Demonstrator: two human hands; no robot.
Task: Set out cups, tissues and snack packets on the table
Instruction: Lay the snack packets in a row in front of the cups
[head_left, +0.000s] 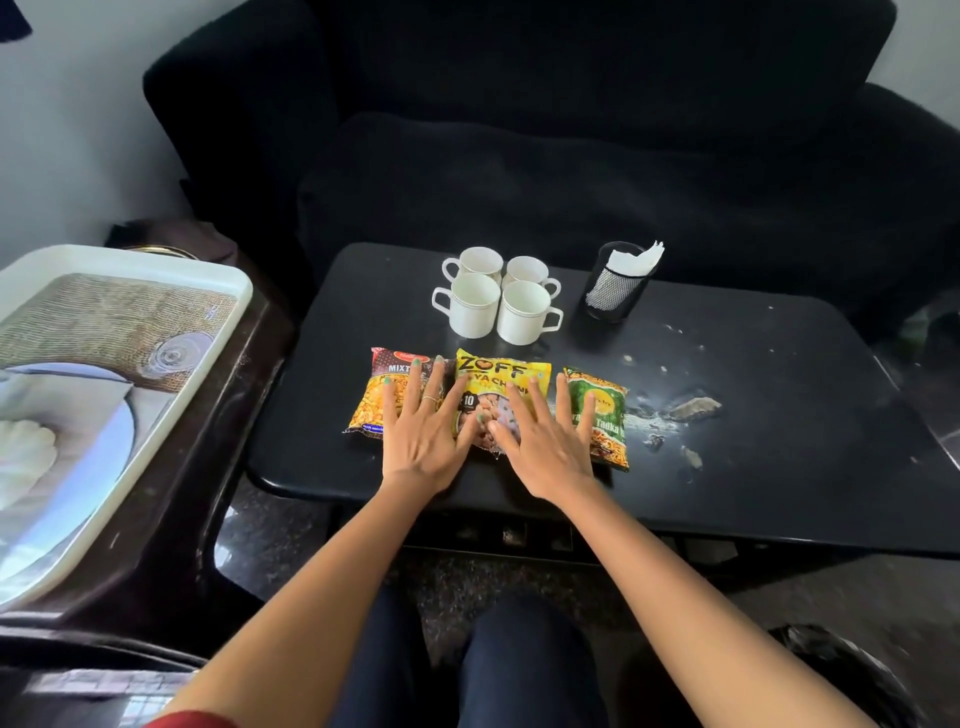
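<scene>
Three snack packets lie side by side near the front of the black table (753, 467): a yellow mixture packet (382, 389), a yellow ZOFF packet (498, 371) and a green packet (608, 410). My left hand (423, 434) lies flat with spread fingers over the mixture and ZOFF packets. My right hand (545, 439) lies flat over the ZOFF and green packets. Behind them several white cups (498, 301) stand grouped together. A black mesh holder (615, 283) with white tissues (636, 260) stands to the cups' right.
A white tray (228, 275) with a printed picture rests on a dark side table at the left. Crumbs and debris (691, 408) are scattered on the table's right half. A black sofa (571, 156) stands behind the table. My knees are below the table's front edge.
</scene>
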